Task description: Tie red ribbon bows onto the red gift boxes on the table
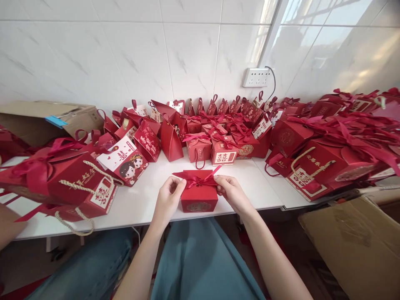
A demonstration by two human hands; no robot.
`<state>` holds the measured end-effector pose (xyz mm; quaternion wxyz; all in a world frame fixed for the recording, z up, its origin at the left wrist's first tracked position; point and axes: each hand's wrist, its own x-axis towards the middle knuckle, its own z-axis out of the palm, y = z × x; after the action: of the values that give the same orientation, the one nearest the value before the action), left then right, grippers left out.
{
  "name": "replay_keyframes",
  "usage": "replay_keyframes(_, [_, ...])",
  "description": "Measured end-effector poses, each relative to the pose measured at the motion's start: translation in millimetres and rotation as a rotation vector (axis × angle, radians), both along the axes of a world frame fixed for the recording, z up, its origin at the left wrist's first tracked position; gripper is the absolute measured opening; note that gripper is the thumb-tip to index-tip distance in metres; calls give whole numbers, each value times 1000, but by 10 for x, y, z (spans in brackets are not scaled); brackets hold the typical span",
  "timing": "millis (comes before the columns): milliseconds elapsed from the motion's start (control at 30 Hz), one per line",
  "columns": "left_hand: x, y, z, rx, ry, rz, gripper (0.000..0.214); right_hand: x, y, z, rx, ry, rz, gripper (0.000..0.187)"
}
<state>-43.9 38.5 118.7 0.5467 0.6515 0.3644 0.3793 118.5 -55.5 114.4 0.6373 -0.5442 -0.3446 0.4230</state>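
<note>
A small red gift box (199, 199) stands at the front edge of the white table (146, 200), straight ahead of me. A red ribbon (197, 179) is tied in a bow across its top. My left hand (168, 199) pinches the ribbon's left end beside the box's left top corner. On the other side, my right hand (233, 192) pinches the ribbon's right end at the top corner. Both hands have their fingers closed on the ribbon.
Many red gift boxes and bags (200, 146) with ribbons crowd the table's back and both sides. Large red bags (71, 183) lie at the left, more at the right (315, 166). A cardboard box (46, 118) sits far left, another (353, 246) low right. A wall socket (256, 77) hangs behind.
</note>
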Motion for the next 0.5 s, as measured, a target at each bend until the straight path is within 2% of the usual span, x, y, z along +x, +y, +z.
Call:
replay_keyframes(133, [6,-19,-74,-83,-108,10,24,5,13,-40,4,73,-2,45])
replay_keyframes(267, [12,-31,-126,-83,-185,15,22,-7,25,-81,0,84,-6,46])
replay_keyframes(367, [-11,0,-114,-102,-189,-34,20,39,18,-123,-4,68,9,46])
replay_keyframes(500, [-58,133,-84,-148,-203,-96,26,193,22,-138,14,19,-23,35])
